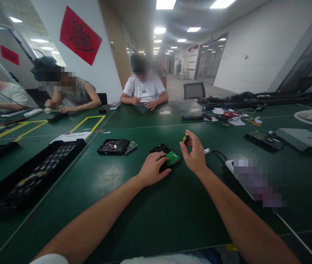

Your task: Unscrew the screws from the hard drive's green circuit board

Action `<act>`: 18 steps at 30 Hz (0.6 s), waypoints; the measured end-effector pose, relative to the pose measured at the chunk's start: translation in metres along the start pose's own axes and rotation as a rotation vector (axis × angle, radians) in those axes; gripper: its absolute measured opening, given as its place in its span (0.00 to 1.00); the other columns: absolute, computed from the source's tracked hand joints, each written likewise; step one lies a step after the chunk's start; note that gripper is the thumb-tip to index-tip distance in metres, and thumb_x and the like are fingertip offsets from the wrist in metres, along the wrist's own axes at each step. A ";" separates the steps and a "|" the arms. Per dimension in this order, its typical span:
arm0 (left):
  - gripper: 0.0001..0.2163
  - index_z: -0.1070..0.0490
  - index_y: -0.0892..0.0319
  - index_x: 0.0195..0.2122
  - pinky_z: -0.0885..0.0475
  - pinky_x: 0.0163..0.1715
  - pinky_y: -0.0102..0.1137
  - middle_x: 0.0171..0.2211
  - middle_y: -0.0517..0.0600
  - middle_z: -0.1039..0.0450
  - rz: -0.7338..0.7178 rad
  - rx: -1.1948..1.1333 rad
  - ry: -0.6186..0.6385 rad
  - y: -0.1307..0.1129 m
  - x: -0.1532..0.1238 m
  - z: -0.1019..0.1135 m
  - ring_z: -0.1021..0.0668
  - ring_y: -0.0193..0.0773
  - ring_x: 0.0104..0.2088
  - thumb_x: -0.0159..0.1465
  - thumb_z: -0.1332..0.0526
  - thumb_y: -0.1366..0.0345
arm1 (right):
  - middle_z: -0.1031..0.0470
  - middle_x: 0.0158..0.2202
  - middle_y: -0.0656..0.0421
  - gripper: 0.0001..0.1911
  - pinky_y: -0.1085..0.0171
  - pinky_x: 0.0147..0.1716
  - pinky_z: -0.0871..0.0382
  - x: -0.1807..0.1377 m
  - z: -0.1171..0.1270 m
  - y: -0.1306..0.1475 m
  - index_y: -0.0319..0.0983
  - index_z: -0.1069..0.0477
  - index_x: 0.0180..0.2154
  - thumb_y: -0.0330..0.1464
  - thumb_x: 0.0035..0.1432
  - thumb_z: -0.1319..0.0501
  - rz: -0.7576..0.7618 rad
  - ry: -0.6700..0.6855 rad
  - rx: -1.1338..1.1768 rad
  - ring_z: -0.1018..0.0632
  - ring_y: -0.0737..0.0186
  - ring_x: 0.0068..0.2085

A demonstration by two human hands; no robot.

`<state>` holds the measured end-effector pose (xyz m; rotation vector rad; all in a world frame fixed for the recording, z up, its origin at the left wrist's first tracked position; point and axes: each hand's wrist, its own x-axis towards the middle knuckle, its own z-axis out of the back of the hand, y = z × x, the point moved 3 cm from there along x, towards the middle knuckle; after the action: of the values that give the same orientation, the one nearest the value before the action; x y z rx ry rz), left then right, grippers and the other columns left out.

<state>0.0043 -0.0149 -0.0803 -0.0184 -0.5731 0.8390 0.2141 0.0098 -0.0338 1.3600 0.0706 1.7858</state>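
A hard drive (173, 158) with a green circuit board lies on the green table in front of me. My left hand (153, 168) holds it down from its left side, fingers over the top and thumb along the near edge. Just right of the drive and raised above the table, my right hand (193, 154) pinches a short yellow-and-black screwdriver (186, 138) between thumb and fingers. Its shaft does not show clearly. To the left, an opened hard drive (113, 146) lies with a loose circuit board (131, 147) beside it.
A long black tray (35, 172) stands at the left. On the right are a phone (254, 179) on a cable, another drive (264, 140) and a grey box (303, 140). Tools and scraps (227, 114) lie farther back. Several people sit around the table.
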 end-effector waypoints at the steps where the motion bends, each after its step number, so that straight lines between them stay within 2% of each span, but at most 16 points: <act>1: 0.22 0.29 0.55 0.55 0.36 0.59 0.49 0.57 0.55 0.30 -0.002 0.000 -0.002 0.000 0.000 0.000 0.29 0.51 0.57 0.63 0.38 0.51 | 0.30 0.54 0.50 0.28 0.50 0.48 0.25 0.000 0.001 0.001 0.45 0.43 0.65 0.38 0.66 0.43 0.003 0.003 -0.019 0.24 0.54 0.45; 4: 0.22 0.29 0.55 0.55 0.35 0.59 0.49 0.57 0.55 0.30 -0.004 -0.003 -0.006 0.001 0.000 -0.001 0.29 0.51 0.57 0.63 0.38 0.51 | 0.28 0.52 0.50 0.27 0.48 0.50 0.26 0.002 0.003 0.003 0.45 0.42 0.65 0.37 0.67 0.43 0.018 0.020 -0.062 0.24 0.52 0.47; 10: 0.22 0.29 0.55 0.55 0.35 0.58 0.49 0.56 0.56 0.30 -0.006 -0.007 -0.001 0.001 0.000 -0.001 0.29 0.51 0.57 0.63 0.38 0.50 | 0.29 0.57 0.50 0.29 0.48 0.51 0.26 0.001 0.000 0.000 0.45 0.46 0.67 0.37 0.67 0.45 0.016 0.009 -0.026 0.24 0.50 0.51; 18: 0.22 0.29 0.55 0.55 0.36 0.59 0.50 0.57 0.55 0.30 -0.001 -0.002 0.009 0.001 0.000 0.000 0.29 0.51 0.58 0.63 0.39 0.50 | 0.28 0.51 0.50 0.27 0.50 0.44 0.23 0.002 0.003 0.003 0.45 0.41 0.64 0.40 0.66 0.42 -0.001 -0.017 -0.027 0.24 0.53 0.44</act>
<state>0.0037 -0.0143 -0.0809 -0.0237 -0.5653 0.8366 0.2146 0.0079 -0.0300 1.3556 0.0377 1.7677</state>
